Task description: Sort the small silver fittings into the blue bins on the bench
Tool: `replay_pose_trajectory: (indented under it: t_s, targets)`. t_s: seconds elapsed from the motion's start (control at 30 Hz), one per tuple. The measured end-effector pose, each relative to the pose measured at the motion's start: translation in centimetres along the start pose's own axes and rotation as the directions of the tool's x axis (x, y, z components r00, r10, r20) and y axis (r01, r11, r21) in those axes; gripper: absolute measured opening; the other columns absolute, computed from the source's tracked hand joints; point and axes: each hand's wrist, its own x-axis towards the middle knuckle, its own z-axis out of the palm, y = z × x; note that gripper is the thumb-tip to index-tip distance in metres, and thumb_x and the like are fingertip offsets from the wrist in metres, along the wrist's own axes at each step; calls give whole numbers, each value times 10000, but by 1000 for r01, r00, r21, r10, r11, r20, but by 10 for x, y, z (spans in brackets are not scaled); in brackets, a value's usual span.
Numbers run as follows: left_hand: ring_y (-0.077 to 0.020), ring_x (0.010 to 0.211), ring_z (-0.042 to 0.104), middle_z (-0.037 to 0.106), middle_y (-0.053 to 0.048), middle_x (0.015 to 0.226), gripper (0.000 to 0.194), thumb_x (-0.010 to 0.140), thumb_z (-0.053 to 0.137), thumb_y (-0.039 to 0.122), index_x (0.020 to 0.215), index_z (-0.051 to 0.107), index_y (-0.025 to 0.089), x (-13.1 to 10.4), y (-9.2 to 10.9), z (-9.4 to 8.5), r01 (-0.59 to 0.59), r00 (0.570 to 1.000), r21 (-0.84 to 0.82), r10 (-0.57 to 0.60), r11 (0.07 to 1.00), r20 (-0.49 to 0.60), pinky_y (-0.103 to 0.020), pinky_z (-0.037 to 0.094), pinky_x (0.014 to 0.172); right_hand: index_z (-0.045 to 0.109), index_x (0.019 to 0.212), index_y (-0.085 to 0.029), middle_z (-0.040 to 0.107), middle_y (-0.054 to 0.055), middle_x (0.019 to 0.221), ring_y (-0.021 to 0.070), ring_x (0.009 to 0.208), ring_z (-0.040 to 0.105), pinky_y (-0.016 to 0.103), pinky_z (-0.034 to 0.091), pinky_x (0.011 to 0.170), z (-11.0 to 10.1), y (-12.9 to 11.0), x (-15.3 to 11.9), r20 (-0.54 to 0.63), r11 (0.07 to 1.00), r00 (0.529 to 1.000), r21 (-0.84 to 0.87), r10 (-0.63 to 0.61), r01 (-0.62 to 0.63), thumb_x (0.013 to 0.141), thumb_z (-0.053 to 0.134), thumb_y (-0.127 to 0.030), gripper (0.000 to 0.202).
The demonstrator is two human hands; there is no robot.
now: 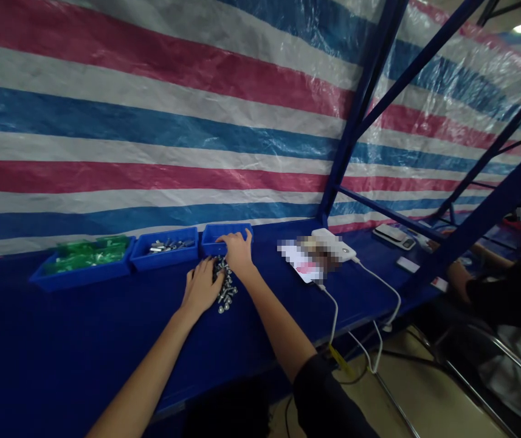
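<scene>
The bare left hand (202,283) was palm down above the table, its fingers spread and bent. The bare right hand (238,249) was just beside it, its fingers curved. Both forearms reached forward from the table's near edge; a black sleeve (326,398) covered the right upper part.

Three blue bins (87,274), one heap of screws (227,291) too overlapped to count, one lit phone (300,261), two white cables (334,310) on one desk (105,340), one digital scale (394,236)

No readable text, label, brand, number or sign on anything in view.
</scene>
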Motion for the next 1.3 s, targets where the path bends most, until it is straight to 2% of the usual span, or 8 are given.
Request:
replay_pose_trajectory:
  t_s: [0.23,0.33,0.43,0.5,0.6,0.73,1.07,1.3]
  targets:
    - [-260,1184,452,540,-100,1257,419,871,319,402,1178,506,188,0,2,0,-103,994,-36,104,994,30,-457,322,975,623,1011,-278,625,-3,964,168,944,513,385,116,1013,0,6,0,-13,998,1000,62,11,-10,754,432,-23,409]
    - [-257,1171,456,550,-99,1228,382,864,335,371,1131,535,185,0,7,-8,-107,985,-10,104,994,-139,-445,330,977,625,1020,-280,627,3,974,168,938,517,365,169,981,3,7,1,-17,997,1000,75,-1,2,774,427,-36,399]
    - [-276,1263,357,459,-132,1319,413,857,346,337,1189,499,146,2,3,-17,-42,926,66,63,997,-371,-447,285,1025,634,1017,-274,631,16,981,177,955,508,359,194,962,5,7,1,-35,995,999,94,-9,12,789,423,-47,385]
    - [-295,1318,269,397,-160,1367,467,850,349,322,1250,443,101,5,-8,-20,1,901,125,54,992,-431,-458,238,1058,639,1007,-266,634,23,989,178,970,500,358,191,966,7,7,0,-60,993,998,120,6,1,801,421,-56,367]
    - [-323,1320,256,440,-205,1317,511,839,348,299,1267,414,28,9,-30,-22,4,926,227,82,974,-370,-480,199,1074,638,1004,-245,637,34,1001,183,997,490,355,193,975,11,7,-1,-96,986,995,164,41,-25,815,442,-100,309]
    - [-327,1240,367,505,-188,1239,486,847,341,328,1227,465,53,9,-44,-26,-49,938,364,167,930,-302,-472,239,1051,639,999,-233,639,44,999,186,1002,495,352,221,971,16,8,-1,-101,978,992,198,80,-59,827,471,-167,249]
    - [-300,1021,498,598,-154,1013,429,858,354,455,970,637,153,-30,-24,-52,-58,944,515,214,855,-250,-447,344,927,616,1057,-222,609,67,1053,203,1080,468,498,63,1064,15,14,-11,-153,976,981,197,118,-87,838,450,-186,278]
    - [-266,919,554,648,-108,893,357,868,373,402,857,674,210,-74,-22,-67,-161,938,348,253,923,-236,-444,345,887,585,1110,-214,566,79,1148,200,1175,422,525,44,1070,-9,-9,-24,-287,951,943,299,168,-79,842,447,-219,301]
